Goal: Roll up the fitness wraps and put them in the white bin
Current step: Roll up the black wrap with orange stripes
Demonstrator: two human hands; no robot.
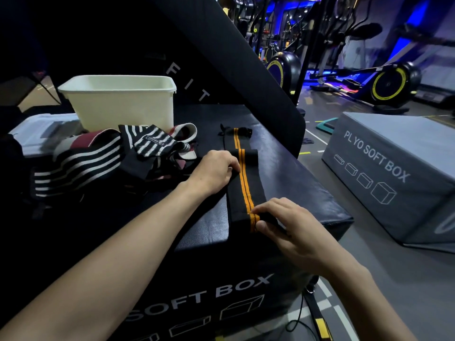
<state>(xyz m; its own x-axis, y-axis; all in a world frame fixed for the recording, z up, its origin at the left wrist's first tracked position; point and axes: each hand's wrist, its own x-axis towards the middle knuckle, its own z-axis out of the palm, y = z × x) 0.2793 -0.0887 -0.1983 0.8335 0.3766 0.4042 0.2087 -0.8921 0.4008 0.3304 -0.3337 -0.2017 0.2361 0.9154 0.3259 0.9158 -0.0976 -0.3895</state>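
Note:
A black fitness wrap with two orange stripes (243, 183) lies stretched out on top of the black soft box (290, 173), running away from me. My right hand (285, 227) pinches its near end, where a small first fold has formed. My left hand (216, 168) holds the wrap's left edge further along, with curled fingers. A heap of black-and-white and maroon striped wraps (103, 156) lies to the left. The white bin (120, 99) stands behind the heap; I cannot see its inside.
A grey plyo soft box (384, 173) sits on the floor to the right. A black padded slanted beam (246, 57) rises behind the work surface. Exercise bikes (386, 82) stand in the background. A strap and cord (317, 318) hang off the box's near right corner.

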